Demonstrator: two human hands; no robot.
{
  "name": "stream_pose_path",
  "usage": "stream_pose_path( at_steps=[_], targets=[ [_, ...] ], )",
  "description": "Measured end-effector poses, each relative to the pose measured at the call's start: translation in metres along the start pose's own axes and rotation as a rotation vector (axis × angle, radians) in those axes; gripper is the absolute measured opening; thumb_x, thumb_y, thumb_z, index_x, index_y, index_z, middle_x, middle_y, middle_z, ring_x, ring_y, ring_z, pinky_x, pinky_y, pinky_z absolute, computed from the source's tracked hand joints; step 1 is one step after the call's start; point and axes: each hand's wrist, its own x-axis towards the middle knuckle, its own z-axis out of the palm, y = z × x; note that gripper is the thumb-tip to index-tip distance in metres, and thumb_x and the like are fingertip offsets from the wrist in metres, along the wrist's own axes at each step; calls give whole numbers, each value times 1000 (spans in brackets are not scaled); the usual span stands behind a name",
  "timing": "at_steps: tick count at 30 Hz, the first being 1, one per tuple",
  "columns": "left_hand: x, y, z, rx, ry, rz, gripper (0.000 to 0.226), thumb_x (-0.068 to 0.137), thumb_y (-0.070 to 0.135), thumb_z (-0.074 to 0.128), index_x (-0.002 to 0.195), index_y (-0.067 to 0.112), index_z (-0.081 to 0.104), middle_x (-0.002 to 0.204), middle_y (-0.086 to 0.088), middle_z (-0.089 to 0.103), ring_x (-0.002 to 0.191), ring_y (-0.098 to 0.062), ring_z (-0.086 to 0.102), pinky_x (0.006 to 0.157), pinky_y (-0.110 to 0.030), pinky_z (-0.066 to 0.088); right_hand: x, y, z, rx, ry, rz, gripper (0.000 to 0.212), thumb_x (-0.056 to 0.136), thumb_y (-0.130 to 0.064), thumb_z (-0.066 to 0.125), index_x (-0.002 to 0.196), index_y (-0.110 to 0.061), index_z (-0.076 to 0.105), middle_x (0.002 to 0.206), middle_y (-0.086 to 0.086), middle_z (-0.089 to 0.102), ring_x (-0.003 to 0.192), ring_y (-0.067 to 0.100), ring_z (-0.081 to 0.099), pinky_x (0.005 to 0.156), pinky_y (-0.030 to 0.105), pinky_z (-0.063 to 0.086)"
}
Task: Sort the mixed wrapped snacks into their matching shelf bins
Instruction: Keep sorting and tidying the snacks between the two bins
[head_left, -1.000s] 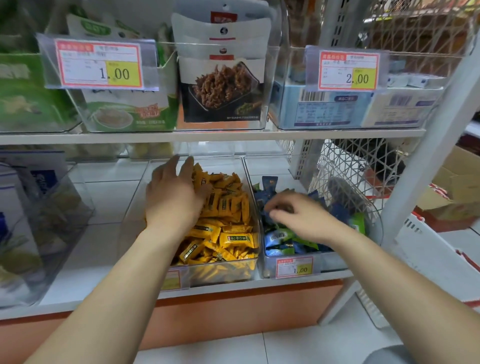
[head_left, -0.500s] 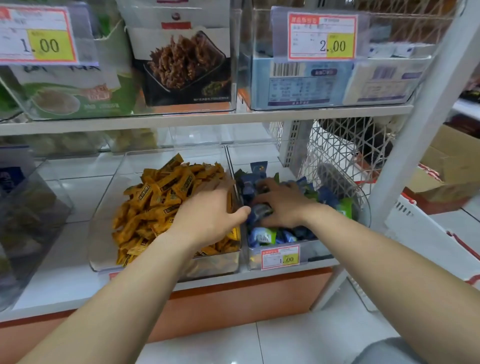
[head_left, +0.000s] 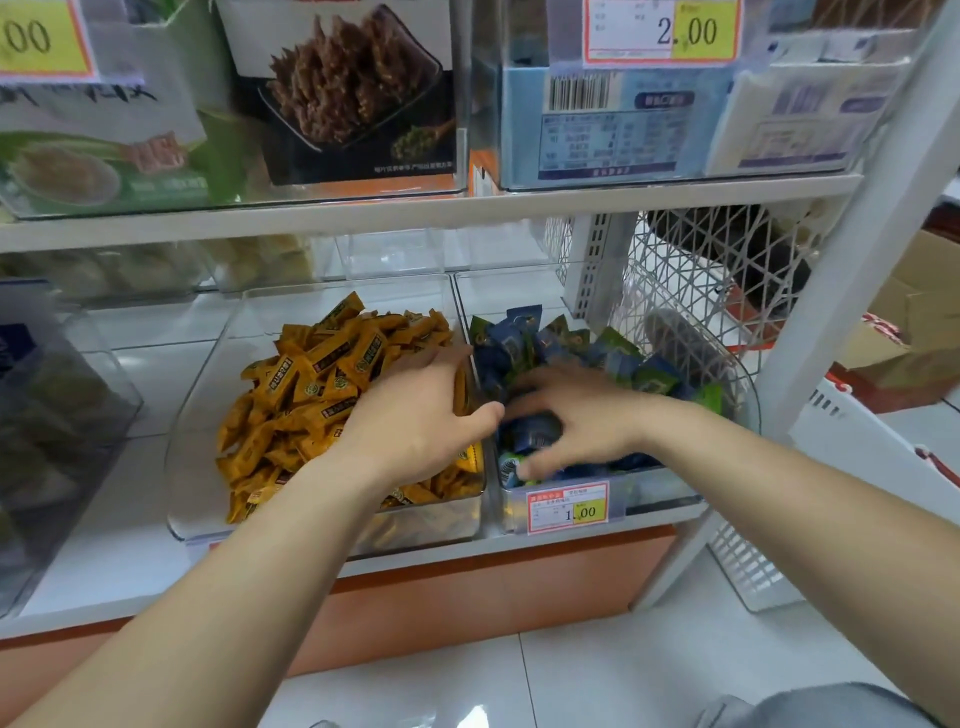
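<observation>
Blue snacks (head_left: 519, 338) are in the right bin (head_left: 740, 395), yellow snacks (head_left: 311, 395) in the left bin (head_left: 202, 415); the 2 bins touch. Right hand (head_left: 587, 421) claws into the blue pile, can't tell if it holds 1. Left hand (head_left: 415, 421) lies flat and relaxed on the yellow. Risk: a flicked wrapper hops the shared wall.

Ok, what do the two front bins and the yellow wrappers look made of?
Left bin and right bin: clear rigid plastic, glossy; snacks show through the walls. Yellow wrappers: probably thin plastic film, slightly shiny, crinkled with pinched ends.
</observation>
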Motion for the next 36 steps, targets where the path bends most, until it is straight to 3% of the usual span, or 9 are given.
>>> stream_pose_path(
  at_steps=[2, 5, 14, 18, 21, 24, 29, 33, 36],
  targets=[
    [0, 2, 1, -3, 7, -11, 78, 83, 68, 50, 149, 30, 34, 147, 1, 48, 133, -23, 44, 101, -37, 47, 11, 3, 11, -239, -129, 51, 75, 74, -77, 60, 143, -55, 39, 164, -8, 7, 151, 28, -3, 119, 60, 9],
    [0, 4, 1, -7, 13, -11, 75, 84, 65, 52, 149, 30, 34, 148, 1, 47, 134, -22, 44, 103, -39, 47, 29, 13, 13, -320, -117, 109, 77, 74, -73, 60, 144, -55, 36, 166, -6, -1, 150, 37, -10, 118, 64, 0],
    [-2, 4, 0, -61, 17, -17, 81, 74, 69, 47, 145, 32, 38, 144, 4, 51, 129, -19, 48, 101, -37, 47, 26, 46, -29, -262, 91, 275, 59, 79, -69, 64, 130, -39, 58, 143, 7, 42, 135, 38, 36, 108, 48, 38],
    [0, 4, 1, -73, 34, -23, 80, 71, 69, 49, 141, 32, 42, 137, 4, 55, 123, -19, 52, 93, -32, 47, 9, 17, -29, -30, 384, 60, 24, 85, -45, 66, 106, -34, 67, 106, -12, 59, 106, 15, 57, 74, 31, 45],
    [2, 5, 3, -86, 47, -19, 78, 70, 65, 52, 139, 29, 44, 135, 3, 57, 120, -19, 54, 89, -29, 46, 5, -9, -19, 367, -6, 15, 8, 93, -40, 62, 95, -36, 69, 84, -16, 71, 81, 1, 67, 68, 22, 53],
    [2, 5, 3, -101, 45, -17, 77, 70, 63, 53, 139, 29, 44, 134, 4, 57, 119, -18, 54, 88, -28, 45, 10, -19, -8, 447, -328, 81, 25, 101, -34, 54, 120, -26, 67, 111, -6, 71, 101, 11, 65, 90, 32, 57],
    [2, 1, 4, -110, 35, -3, 76, 72, 64, 52, 139, 30, 43, 135, 5, 56, 120, -17, 53, 86, -25, 40, 13, -26, -6, 521, -427, 212, 36, 100, -33, 48, 132, -22, 61, 122, -4, 64, 109, 18, 62, 94, 39, 54],
    [2, 0, 4, -109, 26, 5, 74, 74, 65, 53, 139, 32, 43, 134, 5, 56, 119, -17, 53, 84, -25, 39, 4, -38, 6, 350, -423, 193, 29, 99, -37, 40, 79, -23, 55, 80, -3, 49, 74, 17, 42, 71, 36, 36],
    [3, -1, 5, -113, 24, 2, 75, 74, 65, 52, 140, 31, 42, 135, 5, 56, 120, -17, 53, 86, -27, 42, -5, -45, 7, 367, -479, 250, 33, 101, -47, 33, 104, -24, 58, 99, -7, 48, 88, 14, 43, 77, 31, 28]
  ],
)
